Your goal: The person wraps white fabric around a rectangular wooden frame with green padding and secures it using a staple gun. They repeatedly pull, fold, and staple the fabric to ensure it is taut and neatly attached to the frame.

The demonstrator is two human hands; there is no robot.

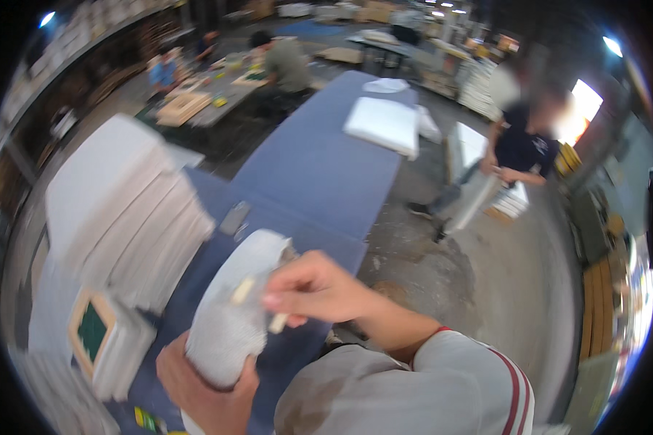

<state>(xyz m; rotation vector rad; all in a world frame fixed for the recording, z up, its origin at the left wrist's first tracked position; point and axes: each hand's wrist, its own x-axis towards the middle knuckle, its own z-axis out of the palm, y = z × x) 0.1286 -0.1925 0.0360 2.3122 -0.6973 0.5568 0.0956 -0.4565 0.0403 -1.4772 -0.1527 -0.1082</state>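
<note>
- Two hands work one pale, curved roll (232,312), held up over the near end of the blue table (319,167). The left hand (203,388) is closed around its lower end from beneath; the right hand (315,286) pinches at its upper face, fingertips pressed on a small tan strip (242,290).
- Blur hides whether that strip is tape, a tag or a loose flap, so I cannot tell how firmly it sits. If the pinch slips, it could tear away or fold back on itself.
- Only the bottom of the roll is cupped, and it leans up and to the right. A hard pull from the right hand could twist it out of the lower grip and drop it onto the table or the concrete floor (428,268).
- White stacked boards (130,210) and a framed green panel (98,333) stand close at the left. A swing of the left elbow might knock the panel, which sits near the table's edge.
- Another person (522,148) stands well apart, handling sheets; no clash seems likely.
</note>
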